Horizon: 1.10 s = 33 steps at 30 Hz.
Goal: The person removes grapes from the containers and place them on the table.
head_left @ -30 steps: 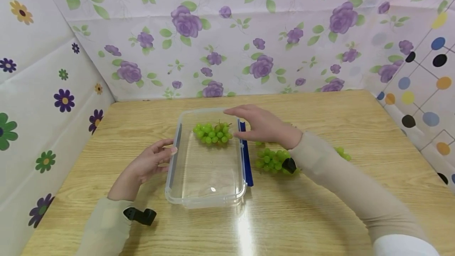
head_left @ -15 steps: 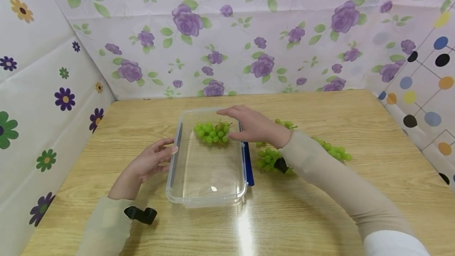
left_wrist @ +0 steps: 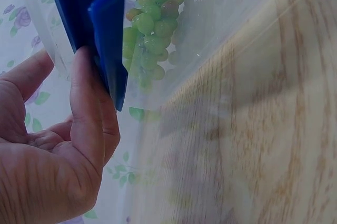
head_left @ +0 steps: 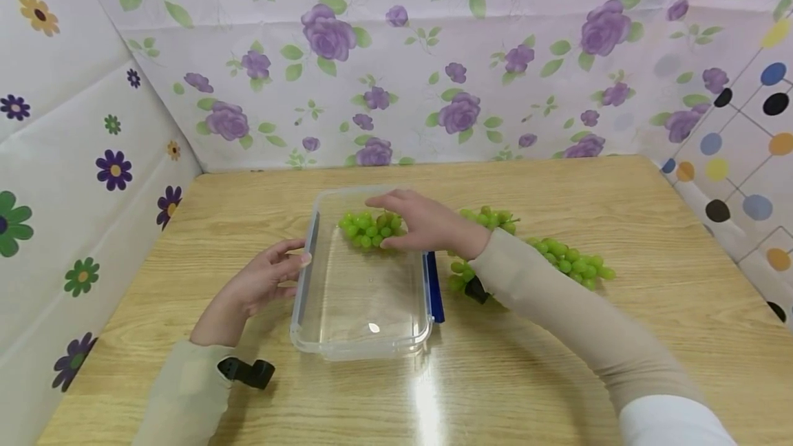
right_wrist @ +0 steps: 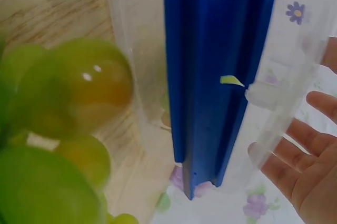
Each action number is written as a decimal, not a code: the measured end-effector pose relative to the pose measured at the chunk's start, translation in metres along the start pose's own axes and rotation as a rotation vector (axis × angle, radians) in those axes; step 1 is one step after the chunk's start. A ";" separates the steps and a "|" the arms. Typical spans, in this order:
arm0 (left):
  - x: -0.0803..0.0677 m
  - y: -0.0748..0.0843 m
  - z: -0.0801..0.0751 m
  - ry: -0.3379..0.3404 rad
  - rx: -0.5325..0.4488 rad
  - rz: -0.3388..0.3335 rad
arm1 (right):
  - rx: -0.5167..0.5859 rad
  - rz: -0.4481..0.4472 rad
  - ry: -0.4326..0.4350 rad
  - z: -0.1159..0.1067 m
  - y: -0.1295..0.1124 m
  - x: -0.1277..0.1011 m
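Note:
A clear plastic food container (head_left: 365, 348) without a lid on it stands on the wooden table. Inside, towards the back, lies a bunch of green grapes (head_left: 364, 228). My left hand (head_left: 266, 277) is at the container's left side; in the left wrist view its fingers touch the blue side latch (left_wrist: 92, 19). No fingers wrap round the wall there. My right hand (head_left: 418, 220) hovers over the right rim beside the bunch, thumb and fingers spread, gripping nothing. In the right wrist view the other blue latch (right_wrist: 216, 77) hangs down, a green scrap on it.
More bunches of grapes lie right of the container: one at the back (head_left: 495, 217), one farther right (head_left: 573, 263), and one partly under the right forearm (head_left: 460, 275). Flower-patterned cloth (head_left: 396, 88) stands behind the table.
My right hand has moved left, farther over the container, still spread. More of the grapes on the right have come into sight. The left hand and container stay put.

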<state>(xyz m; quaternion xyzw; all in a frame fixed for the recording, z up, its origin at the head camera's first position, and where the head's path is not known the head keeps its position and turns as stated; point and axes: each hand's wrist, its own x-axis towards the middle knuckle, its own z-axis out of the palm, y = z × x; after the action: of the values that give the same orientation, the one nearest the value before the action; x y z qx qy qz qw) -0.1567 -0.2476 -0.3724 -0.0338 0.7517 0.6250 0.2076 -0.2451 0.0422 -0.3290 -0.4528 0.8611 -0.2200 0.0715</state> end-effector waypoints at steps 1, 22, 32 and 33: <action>0.000 0.000 0.000 0.002 0.000 -0.002 | 0.004 0.008 -0.004 0.001 0.000 0.001; 0.001 -0.001 0.000 0.001 -0.012 0.000 | 0.018 0.020 -0.051 0.020 0.002 0.018; 0.000 0.000 0.000 0.000 -0.013 0.006 | -0.021 0.048 -0.080 0.023 0.002 0.027; 0.000 0.000 0.000 0.001 -0.012 0.005 | -0.022 0.052 -0.082 0.023 0.002 0.028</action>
<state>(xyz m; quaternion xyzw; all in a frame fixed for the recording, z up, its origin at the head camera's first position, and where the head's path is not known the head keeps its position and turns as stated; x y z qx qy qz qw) -0.1565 -0.2477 -0.3720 -0.0333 0.7481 0.6300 0.2056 -0.2555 0.0134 -0.3484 -0.4398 0.8711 -0.1900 0.1074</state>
